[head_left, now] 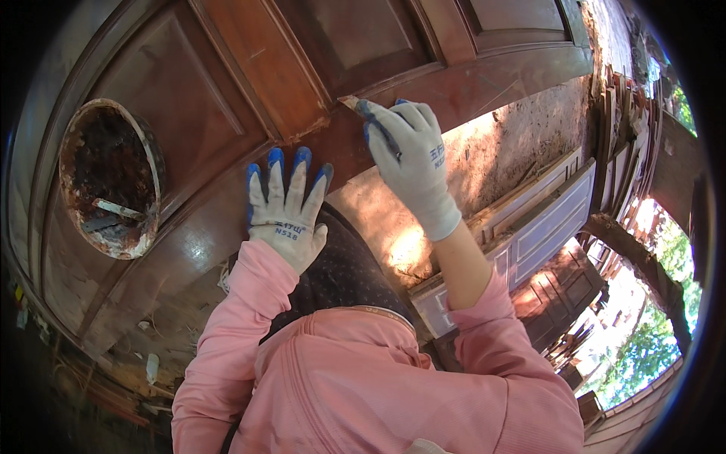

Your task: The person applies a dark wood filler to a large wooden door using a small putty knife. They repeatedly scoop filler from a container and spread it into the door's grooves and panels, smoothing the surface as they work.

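Observation:
A large panelled wooden door (pixel 355 140), dark reddish brown, lies in front of me. One strip of it (pixel 261 64) is a brighter orange-brown, with rough brown residue at its near end. Gloved in white with blue fingertips, my left hand (pixel 283 208) rests flat on the door's near edge, fingers spread. My right hand (pixel 412 147), in a matching glove, is closed around a small tool with a brownish tip (pixel 349 101). That tip meets the door at a panel's corner; the fingers hide the rest, so its exact kind is unclear.
On the door's left stands a round, stained bucket (pixel 155 163) with dark residue and a pale flat stick (pixel 119 209) inside. Grey panelled doors (pixel 548 223) lie to the right, beside a brown one (pixel 560 291). Stacked boards and a leaning log (pixel 643 265) stand beyond.

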{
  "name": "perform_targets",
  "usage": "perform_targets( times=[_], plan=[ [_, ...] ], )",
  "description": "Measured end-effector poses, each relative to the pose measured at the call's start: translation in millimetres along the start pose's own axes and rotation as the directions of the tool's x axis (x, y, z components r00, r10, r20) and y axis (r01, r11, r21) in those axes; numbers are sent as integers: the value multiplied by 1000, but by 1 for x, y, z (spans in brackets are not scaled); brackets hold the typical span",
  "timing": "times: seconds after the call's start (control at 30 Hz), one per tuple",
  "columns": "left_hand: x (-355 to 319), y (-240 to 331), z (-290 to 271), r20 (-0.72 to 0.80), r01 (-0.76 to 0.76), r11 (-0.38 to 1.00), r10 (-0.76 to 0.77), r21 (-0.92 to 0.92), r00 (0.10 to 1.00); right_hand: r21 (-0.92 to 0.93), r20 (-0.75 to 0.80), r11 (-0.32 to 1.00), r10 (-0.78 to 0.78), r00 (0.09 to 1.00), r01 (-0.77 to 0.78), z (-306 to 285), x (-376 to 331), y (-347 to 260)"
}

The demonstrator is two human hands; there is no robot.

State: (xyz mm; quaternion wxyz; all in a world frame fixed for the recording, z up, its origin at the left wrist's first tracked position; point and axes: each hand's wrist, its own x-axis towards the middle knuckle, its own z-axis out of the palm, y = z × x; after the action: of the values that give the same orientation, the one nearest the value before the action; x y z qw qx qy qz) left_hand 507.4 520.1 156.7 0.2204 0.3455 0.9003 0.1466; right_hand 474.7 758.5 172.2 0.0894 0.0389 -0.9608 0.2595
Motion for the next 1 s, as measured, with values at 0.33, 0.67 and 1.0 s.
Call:
perform_targets(
  times=[0.33, 0.67, 1.0],
  plan=[
    [10, 4, -3, 63, -8, 1000, 9, -8, 998, -154, -90, 970, 177, 980, -189, 15, -2, -47],
    [18, 4, -21, 320, 39, 997, -18, -60, 947, -74, -146, 914, 386, 911, -399, 23, -12, -72],
    [20, -2, -23, 390, -8, 994, 49, -107, 919, -55, -161, 854, 504, 848, -518, 32, -12, -92]
  ],
)
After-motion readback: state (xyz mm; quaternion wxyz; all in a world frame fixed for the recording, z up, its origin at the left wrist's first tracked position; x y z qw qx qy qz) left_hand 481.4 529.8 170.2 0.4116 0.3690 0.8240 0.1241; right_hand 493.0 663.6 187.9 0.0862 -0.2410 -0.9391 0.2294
